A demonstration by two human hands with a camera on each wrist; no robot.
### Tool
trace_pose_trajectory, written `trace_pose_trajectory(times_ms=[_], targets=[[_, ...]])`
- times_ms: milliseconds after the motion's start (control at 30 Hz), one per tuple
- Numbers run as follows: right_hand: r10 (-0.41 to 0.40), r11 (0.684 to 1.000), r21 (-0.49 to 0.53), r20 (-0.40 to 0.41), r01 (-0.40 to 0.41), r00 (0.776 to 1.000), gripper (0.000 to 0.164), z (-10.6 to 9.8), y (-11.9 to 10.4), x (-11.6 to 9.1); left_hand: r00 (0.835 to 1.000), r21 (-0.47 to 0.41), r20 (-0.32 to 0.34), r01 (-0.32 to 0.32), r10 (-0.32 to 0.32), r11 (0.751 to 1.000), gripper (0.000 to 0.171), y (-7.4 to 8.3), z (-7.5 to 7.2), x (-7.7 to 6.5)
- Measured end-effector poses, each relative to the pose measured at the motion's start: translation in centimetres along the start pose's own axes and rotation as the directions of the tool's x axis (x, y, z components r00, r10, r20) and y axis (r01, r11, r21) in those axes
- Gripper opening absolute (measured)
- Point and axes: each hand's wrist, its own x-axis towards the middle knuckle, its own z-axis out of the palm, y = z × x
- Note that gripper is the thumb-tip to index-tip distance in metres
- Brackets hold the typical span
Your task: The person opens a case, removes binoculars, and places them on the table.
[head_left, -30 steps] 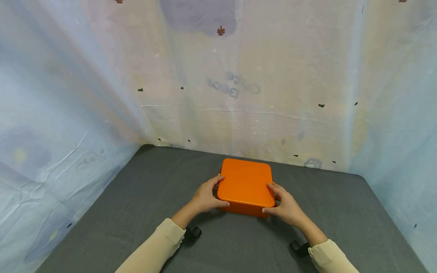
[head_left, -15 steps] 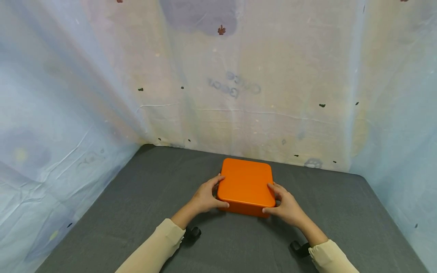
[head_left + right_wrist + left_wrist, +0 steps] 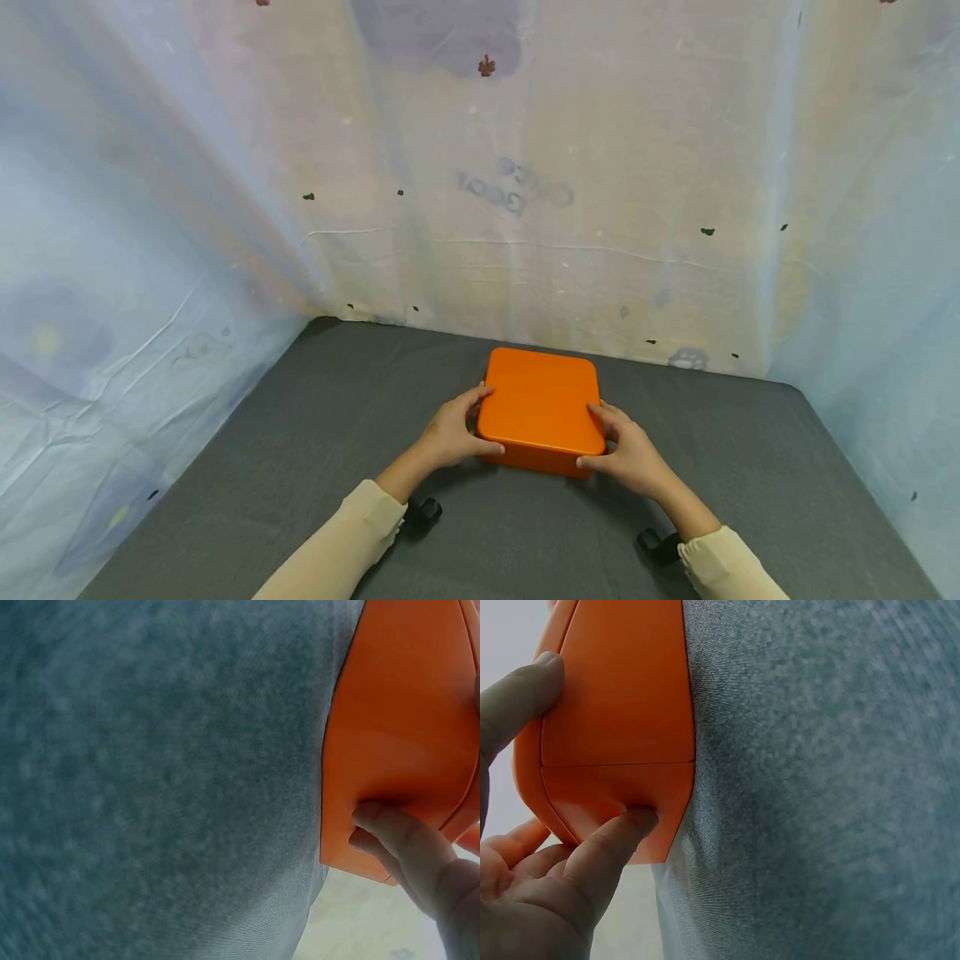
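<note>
An orange box (image 3: 542, 402) with rounded corners and a smooth flat lid sits on the dark grey table, towards the back. My left hand (image 3: 453, 429) grips its left side, thumb at the front corner and fingers along the side. From the right, my right hand (image 3: 633, 454) holds the opposite side, its thumb on the front right corner. A thin seam below the top of the box (image 3: 626, 697) shows in the left wrist view, where fingertips press the side wall. In the right wrist view, fingers (image 3: 401, 832) press against the orange wall near the table surface.
A grey cloth-like surface covers the table (image 3: 360, 375). Behind it hangs a pale printed curtain (image 3: 600, 167), close beyond the box; more sheeting (image 3: 97, 333) closes off the left and right. Black curved pieces (image 3: 427, 513) stick out below both cuffs.
</note>
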Motion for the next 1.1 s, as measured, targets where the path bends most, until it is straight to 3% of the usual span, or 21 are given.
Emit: trace_pose_trajectory(times_ms=[867,1100], targets=[[-0.012,0.999,0.029,-0.013,0.012,1.0,0.09,-0.06,0.1,0.09,0.999,-0.01,-0.014,0.043,-0.043,0.999,0.094,-0.12,-0.07,0.12],[-0.01,0.997,0.078,-0.011,0.011,1.0,0.089,-0.19,0.08,0.08,0.999,-0.024,-0.003,0.046,-0.046,0.999,0.094,-0.02,-0.08,0.09]])
